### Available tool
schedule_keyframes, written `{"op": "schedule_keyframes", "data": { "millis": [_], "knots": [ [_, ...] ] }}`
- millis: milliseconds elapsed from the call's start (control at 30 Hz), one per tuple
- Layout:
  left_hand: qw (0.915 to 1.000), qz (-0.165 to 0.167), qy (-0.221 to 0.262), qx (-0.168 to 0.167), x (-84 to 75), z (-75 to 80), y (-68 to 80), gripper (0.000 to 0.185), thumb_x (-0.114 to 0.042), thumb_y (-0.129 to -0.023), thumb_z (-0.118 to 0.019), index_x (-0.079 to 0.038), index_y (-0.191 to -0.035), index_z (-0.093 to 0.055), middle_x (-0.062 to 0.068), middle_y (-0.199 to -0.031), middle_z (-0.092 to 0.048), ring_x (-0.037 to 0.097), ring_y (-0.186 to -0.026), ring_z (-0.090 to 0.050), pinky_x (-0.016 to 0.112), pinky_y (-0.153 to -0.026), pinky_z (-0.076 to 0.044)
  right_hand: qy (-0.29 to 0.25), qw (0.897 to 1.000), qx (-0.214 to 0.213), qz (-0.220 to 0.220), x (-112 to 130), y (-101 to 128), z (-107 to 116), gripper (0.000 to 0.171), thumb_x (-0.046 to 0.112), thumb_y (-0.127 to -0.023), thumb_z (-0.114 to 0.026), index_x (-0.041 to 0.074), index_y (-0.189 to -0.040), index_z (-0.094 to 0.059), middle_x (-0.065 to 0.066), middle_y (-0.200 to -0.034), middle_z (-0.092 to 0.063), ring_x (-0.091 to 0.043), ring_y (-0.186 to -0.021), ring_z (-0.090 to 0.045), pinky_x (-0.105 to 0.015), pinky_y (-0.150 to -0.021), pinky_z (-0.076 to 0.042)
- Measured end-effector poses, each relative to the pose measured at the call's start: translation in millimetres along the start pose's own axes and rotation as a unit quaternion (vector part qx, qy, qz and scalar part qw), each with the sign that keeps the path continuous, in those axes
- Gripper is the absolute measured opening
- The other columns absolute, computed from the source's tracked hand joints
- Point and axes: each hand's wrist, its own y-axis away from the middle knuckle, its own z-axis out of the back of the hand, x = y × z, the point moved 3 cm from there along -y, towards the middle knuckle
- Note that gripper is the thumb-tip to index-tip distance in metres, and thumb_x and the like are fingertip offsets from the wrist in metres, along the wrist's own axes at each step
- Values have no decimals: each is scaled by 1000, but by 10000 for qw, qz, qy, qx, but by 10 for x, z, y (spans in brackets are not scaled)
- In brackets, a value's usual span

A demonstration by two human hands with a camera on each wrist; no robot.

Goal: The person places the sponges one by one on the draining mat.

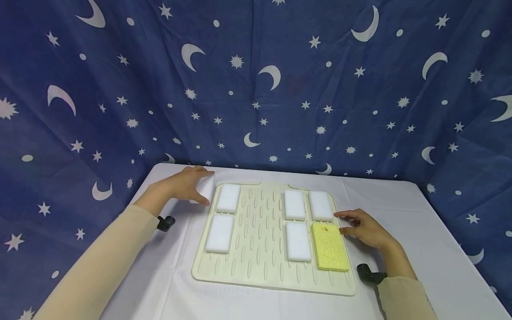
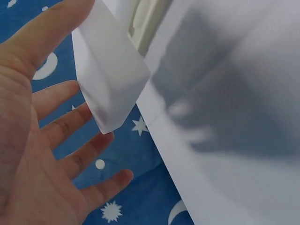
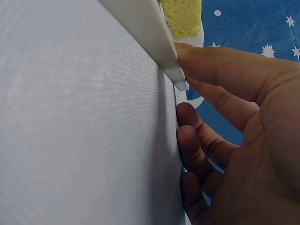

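My left hand [image 1: 182, 184] is beyond the tray's far left corner, pinching a white foam block [image 2: 110, 65], like a melamine sponge, between thumb and fingertips. In the left wrist view the block is tilted, and the other fingers spread behind it. A cream ridged drying mat [image 1: 258, 266] lies on the table. My right hand [image 1: 366, 229] touches the mat's right edge with its thumb and forefinger, beside a yellow sponge [image 1: 330, 246]. The right wrist view shows the thumb at the mat's rim [image 3: 164, 51] and the remaining fingers bent loosely over the cloth.
Several white blocks lie on the mat: a left pair, upper [image 1: 228, 198] and lower [image 1: 220, 234], and others toward the right [image 1: 294, 205]. White cloth [image 1: 240, 306] covers the table. A blue moon-and-star curtain [image 1: 288, 106] hangs behind its far edge.
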Motion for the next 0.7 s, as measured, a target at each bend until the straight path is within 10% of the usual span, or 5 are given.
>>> {"op": "schedule_keyframes", "data": {
  "millis": [700],
  "knots": [
    [9994,-260,-210,-93,-412,24,-55,105,-57,-75,-88,-17,-160,-42,10,-159,-45,37,-145,-42,58,-117,-38,41,10000,43,-34,42,10,3,52,23,-85,-82,16,-135,-70,-18,-134,-56,-31,-110,-50,-39,-88,-42]
  ]
}}
